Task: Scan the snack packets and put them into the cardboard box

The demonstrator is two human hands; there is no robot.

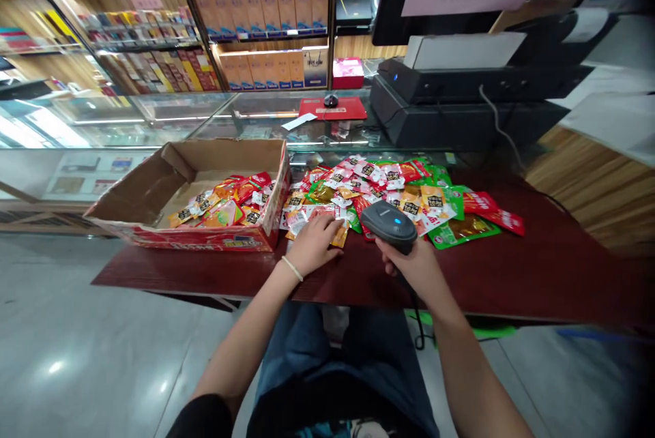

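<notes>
My right hand [417, 264] is closed round the handle of a dark grey barcode scanner [389, 224] with a small blue light, held just above the dark red table [537, 274]. My left hand [313, 245] rests on the table with fingers curled over an orange snack packet [340, 235] at the near edge of a loose pile of small snack packets [394, 189] in red, green, orange and white. The scanner head hangs over the pile's front edge, right of the left hand.
An open cardboard box [153, 185] with several packets inside sits at the table's left. Behind stand a glass counter [168, 117], a black till machine [460, 97], a red mat with a mouse [331, 108], and shelves of boxed goods [266, 15].
</notes>
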